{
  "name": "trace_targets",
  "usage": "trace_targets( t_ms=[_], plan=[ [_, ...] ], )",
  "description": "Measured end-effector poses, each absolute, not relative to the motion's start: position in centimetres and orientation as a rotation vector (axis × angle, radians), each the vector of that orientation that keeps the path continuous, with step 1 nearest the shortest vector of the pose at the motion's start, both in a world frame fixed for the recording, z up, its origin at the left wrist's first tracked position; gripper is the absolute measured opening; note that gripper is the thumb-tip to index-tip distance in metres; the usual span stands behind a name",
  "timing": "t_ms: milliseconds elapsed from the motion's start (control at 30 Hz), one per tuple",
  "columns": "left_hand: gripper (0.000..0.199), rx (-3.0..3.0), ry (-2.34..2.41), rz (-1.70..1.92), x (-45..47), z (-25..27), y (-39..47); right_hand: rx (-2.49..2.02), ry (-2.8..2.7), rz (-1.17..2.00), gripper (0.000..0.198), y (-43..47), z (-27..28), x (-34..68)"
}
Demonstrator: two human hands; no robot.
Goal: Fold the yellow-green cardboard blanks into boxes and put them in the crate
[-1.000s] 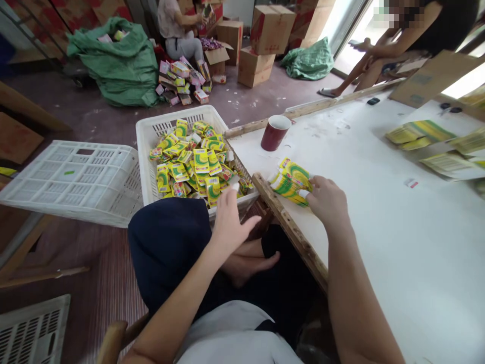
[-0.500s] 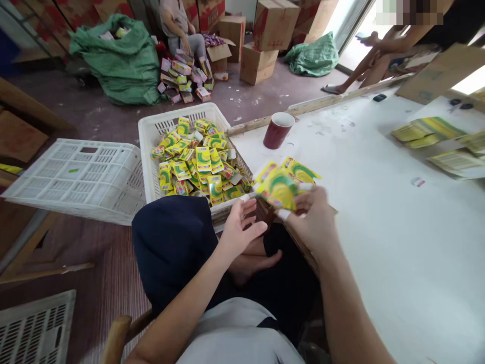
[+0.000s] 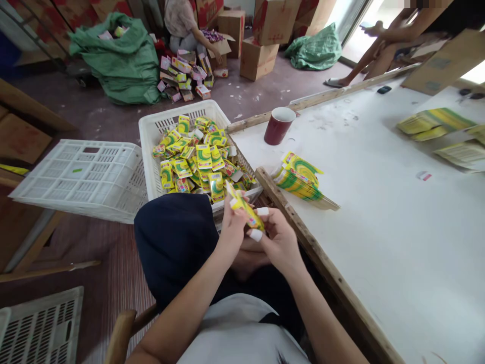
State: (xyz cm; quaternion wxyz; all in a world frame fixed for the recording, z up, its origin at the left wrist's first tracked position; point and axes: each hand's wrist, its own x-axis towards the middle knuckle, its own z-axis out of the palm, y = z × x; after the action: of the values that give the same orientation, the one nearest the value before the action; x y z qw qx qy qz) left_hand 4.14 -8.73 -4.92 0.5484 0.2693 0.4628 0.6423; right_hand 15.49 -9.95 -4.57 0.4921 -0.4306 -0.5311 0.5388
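A small yellow and green carton [image 3: 248, 212] is held between both my hands above my lap. My left hand [image 3: 232, 227] grips its left end, fingers closed around it. With white tape on thumb and finger, my right hand [image 3: 276, 235] pinches the carton's right end. Just beyond my hands stands a white plastic crate [image 3: 149, 172] filled with small yellow cartons [image 3: 204, 156]. On the table edge to the right lies a stack of flat yellow and green cartons [image 3: 303, 179], partly fanned out.
A dark red mug [image 3: 279, 126] stands on the white table [image 3: 379, 242], which has a raised wooden edge [image 3: 314, 253]. More flat cartons [image 3: 435, 124] lie at the right. An overturned white crate [image 3: 79, 174] is at left. Two people sit beyond, near a green sack [image 3: 113, 65] and cardboard boxes [image 3: 259, 58].
My right hand has moved left and down from the table stack, bringing a carton to my left hand. My left hand, open before, has closed on it. The person at the back has leaned forward.
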Motion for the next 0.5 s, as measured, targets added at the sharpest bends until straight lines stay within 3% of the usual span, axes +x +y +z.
trace_targets(
  t_ms=[167, 300, 400, 500],
  plan=[
    [0.034, 0.729, 1.116, 1.447, 3.5, -4.7, -9.1, -1.16, -1.35, 1.184, 0.007, -9.1, -4.4, 17.4],
    [0.034, 0.928, 1.254, 1.454, 2.5, -3.4, -9.1, -1.223, -1.601, 0.709, 0.01, -8.2, -4.1, 19.0],
    [0.062, 1.273, 1.396, 1.551, 1.2, -2.1, -9.2, -1.205, -1.802, 0.215, 0.022, -7.4, -3.8, 20.2],
    [0.096, 1.656, 1.498, 1.333, 0.3, -0.8, -9.3, -1.076, -1.987, -0.005, 0.028, -7.3, -3.4, 20.5]
  ],
)
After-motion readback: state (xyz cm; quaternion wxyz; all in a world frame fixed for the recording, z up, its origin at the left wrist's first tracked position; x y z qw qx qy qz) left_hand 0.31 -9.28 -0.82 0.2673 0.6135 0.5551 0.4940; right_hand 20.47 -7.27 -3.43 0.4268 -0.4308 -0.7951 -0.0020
